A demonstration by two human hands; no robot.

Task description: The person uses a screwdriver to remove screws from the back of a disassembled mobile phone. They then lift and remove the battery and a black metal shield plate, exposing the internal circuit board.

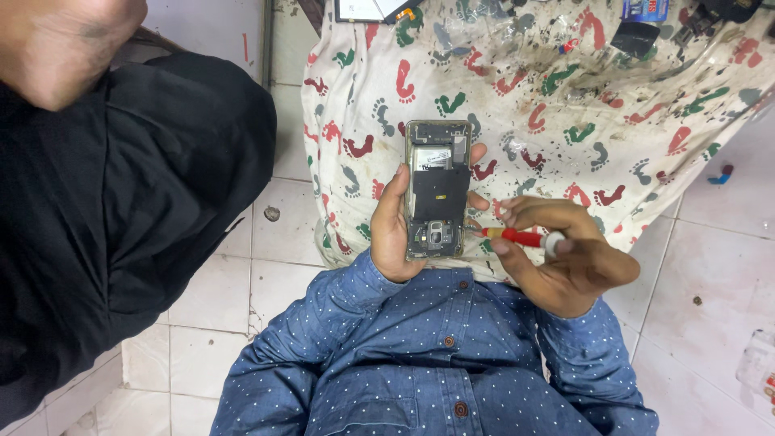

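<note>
My left hand (393, 230) grips an opened phone (437, 187) with its back cover off, so the dark inner plate, battery area and camera module show. My right hand (561, 254) holds a small red-handled screwdriver (517, 237), its metal tip pointing left at the phone's lower right edge near the camera module. Both hands hover over a white cloth (557, 105) printed with red, green and grey footprints. My blue dotted shirt sleeves fill the lower middle.
Another person in black clothing (137, 218) stands at the left. Phone parts and a dark flat piece (634, 37) lie at the cloth's far edge. White floor tiles (710, 282) surround the cloth, with a small blue and red item (722, 175) at the right.
</note>
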